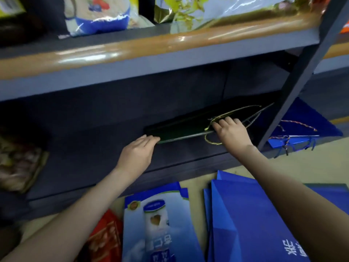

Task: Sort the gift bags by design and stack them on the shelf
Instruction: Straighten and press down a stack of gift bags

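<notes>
Head view of a dark green gift bag [181,129], flat on the lower shelf [94,148], gold cord handles [211,143] at its right end. Left hand [137,154] flat, straight fingers [151,138] touching the bag's left front corner. Right hand [232,131] curled round the handle end, gripping it. Blue gift bags [245,214], a pale printed bag [158,224] and a red bag [105,241] flat on the floor [198,186] below.

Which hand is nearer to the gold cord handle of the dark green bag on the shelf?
Right. The right hand is at the gold cord handle, fingers curled over it. The left hand touches the far end of the dark green bag, away from the cord.
</notes>
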The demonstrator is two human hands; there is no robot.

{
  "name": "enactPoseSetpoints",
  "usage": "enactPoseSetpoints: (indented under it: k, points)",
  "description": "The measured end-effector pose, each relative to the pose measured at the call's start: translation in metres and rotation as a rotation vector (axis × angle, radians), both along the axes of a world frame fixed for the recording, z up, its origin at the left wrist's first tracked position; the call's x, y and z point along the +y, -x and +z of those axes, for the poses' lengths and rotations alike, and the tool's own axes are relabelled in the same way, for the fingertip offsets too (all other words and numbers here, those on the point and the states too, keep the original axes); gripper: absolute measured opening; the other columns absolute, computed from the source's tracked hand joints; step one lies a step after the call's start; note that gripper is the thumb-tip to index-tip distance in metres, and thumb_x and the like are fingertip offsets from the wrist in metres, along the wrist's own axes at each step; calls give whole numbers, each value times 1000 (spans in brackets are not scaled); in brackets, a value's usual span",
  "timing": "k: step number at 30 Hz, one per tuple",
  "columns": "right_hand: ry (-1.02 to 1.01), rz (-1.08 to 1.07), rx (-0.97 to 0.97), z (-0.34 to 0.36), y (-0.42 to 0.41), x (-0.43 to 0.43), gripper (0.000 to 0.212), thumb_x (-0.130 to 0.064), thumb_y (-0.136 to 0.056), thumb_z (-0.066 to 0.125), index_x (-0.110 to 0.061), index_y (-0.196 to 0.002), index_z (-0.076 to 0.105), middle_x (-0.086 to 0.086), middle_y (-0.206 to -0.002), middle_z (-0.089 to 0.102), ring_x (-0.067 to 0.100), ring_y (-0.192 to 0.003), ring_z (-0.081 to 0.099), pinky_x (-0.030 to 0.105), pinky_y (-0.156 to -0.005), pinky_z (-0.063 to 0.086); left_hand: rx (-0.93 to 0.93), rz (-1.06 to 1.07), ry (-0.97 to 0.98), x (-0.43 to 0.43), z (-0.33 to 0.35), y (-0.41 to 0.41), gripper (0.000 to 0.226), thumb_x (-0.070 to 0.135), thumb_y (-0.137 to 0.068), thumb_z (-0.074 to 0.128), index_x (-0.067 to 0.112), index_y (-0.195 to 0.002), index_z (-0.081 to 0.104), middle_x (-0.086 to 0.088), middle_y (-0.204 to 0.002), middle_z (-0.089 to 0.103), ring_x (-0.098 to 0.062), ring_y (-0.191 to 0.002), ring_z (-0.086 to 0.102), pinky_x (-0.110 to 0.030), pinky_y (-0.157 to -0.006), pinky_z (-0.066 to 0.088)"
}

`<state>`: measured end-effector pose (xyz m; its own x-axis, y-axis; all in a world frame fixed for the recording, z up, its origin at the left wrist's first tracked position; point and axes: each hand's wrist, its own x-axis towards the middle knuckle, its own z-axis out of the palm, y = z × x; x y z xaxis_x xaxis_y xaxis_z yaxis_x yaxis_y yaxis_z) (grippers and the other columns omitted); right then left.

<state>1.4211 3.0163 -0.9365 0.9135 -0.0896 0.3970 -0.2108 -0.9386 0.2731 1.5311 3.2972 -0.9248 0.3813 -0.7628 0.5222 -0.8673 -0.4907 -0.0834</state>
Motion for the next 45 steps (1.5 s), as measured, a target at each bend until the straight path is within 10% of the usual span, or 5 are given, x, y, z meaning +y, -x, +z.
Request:
enactPoseSetpoints:
  k: [7,21,28,40,45]
  points:
    - [137,319,78,-3,4,85,53,-16,-56,82,-8,-107,71,2,-77,65,21,-72,61,30,-57,47,118,321,-485,-17,14,62,61,31,-95,49,9,-147,26,-13,-149,36,-26,-141,28,-41,-116,18]
    - [-219,283,454,17,46,131,85,3,-94,38,-28,-146,-22,4,-160,3,22,-147,2,30,-109,31,19,150,-394,84,31,80,43,-4,-67,52,-4,-106,69,-19,-101,71,-27,-88,71,-33,-69,58]
    - [-131,298,337,1,124,105,109,13,-37,78,-8,-139,45,17,-123,63,30,-108,64,35,-82,57,101,4,-540,66,34,145,85,-10,-40,82,-11,-121,56,-25,-116,63,-31,-103,66,-37,-85,53]
    - [-160,216,509,-24,239,117,58,-6,-81,30,-6,-138,42,14,-120,65,29,-106,65,37,-82,57,284,-158,-704,57,-2,236,37,-2,-63,52,-10,-93,71,-26,-90,70,-29,-78,72,-30,-51,58]
    - [-110,144,585,-8,220,141,74,-1,-72,71,1,-139,42,23,-127,58,38,-108,62,41,-85,55,366,-13,-874,54,19,215,77,29,-91,54,7,-150,10,-13,-153,28,-22,-138,34,-32,-104,42]
